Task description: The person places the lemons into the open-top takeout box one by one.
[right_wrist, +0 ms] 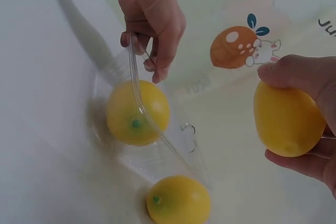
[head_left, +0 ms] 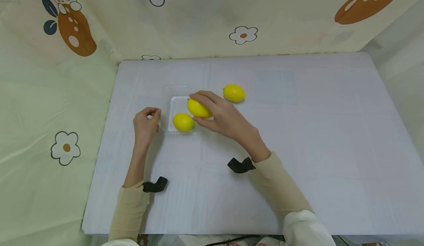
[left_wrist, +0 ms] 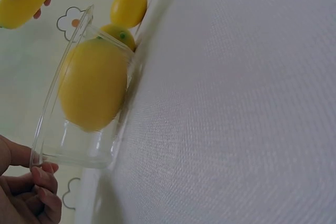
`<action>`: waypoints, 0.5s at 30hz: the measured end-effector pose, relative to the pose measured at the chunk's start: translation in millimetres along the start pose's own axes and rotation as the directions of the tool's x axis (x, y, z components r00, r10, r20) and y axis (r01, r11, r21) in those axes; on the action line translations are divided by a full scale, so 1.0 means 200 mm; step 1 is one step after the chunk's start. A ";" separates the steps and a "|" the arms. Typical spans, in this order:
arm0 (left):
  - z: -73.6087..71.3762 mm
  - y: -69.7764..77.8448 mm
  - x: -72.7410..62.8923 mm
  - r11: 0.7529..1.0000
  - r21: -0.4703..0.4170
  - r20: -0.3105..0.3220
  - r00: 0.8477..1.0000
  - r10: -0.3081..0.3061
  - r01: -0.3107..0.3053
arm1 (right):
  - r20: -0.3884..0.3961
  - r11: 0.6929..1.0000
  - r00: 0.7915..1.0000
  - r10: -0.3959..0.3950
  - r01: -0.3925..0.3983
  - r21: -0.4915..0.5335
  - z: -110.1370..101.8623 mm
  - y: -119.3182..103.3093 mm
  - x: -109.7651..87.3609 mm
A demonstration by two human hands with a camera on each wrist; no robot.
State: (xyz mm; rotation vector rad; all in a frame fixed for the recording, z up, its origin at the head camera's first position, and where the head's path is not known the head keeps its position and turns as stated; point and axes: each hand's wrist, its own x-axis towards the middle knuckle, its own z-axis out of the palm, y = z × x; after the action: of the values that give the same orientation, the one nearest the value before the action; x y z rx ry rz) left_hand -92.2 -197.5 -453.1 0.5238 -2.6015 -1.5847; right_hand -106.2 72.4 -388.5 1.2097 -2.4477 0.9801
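The right hand clasps a lemon; the left hand pinches a clear plastic container by its rim.

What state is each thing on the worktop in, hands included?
Clear container: upright, open-topped, on the table.
Left hand: pinching the container's rim.
Right hand: gripping a lemon.
Held lemon: lifted clear of the table.
Inside lemon: in the container.
Far lemon: lying loose on the table, outside the container.
Partly hidden lemon: seemingly beyond the container, hard to confirm.
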 end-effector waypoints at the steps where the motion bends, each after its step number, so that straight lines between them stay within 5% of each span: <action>1: 0.00 0.00 0.00 1.000 0.000 0.001 1.000 -0.001 0.001 | 0.011 1.000 1.000 0.012 -0.012 0.006 0.01 0.00 0.02; 8: 0.00 0.00 0.00 1.000 0.000 -0.005 1.000 0.009 -0.009 | 0.118 0.977 0.983 0.142 -0.158 0.141 0.11 0.08 0.14; 15: 0.00 0.00 0.00 1.000 0.022 -0.006 1.000 0.016 -0.015 | 0.278 0.945 0.926 0.255 -0.299 0.129 0.24 0.15 0.21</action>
State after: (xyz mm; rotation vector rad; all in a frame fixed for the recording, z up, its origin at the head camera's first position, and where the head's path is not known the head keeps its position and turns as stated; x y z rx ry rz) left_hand -91.8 -196.9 -453.0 0.5077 -2.6151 -1.5494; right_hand -153.0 28.2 -418.4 1.1208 -2.8531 1.1957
